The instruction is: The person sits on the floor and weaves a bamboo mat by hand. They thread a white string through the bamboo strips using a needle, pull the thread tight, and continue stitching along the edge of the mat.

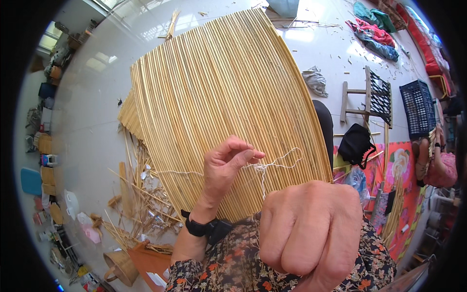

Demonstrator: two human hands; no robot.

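Observation:
A wide mat of straw-coloured stalks [219, 92], laid side by side, spreads out in front of me and over my lap. Above its near part my left hand [224, 165] is closed in a pinch at thin white thread [262, 168]. The thread runs left across the stalks, bunches just right of the fingertips and ends in loose loops. One strand drops toward my right hand [311, 228]. That hand is raised close to the camera as a fist, knuckles up; its fingertips and anything inside them are hidden.
Broken stalks [151, 204] litter the floor at left, near a woven basket [121, 267]. To the right are a low wooden stool [369, 97], a black bag [356, 146], a dark plastic crate [418, 109] and a red floral cloth [401, 165]. Another person [440, 163] sits at far right.

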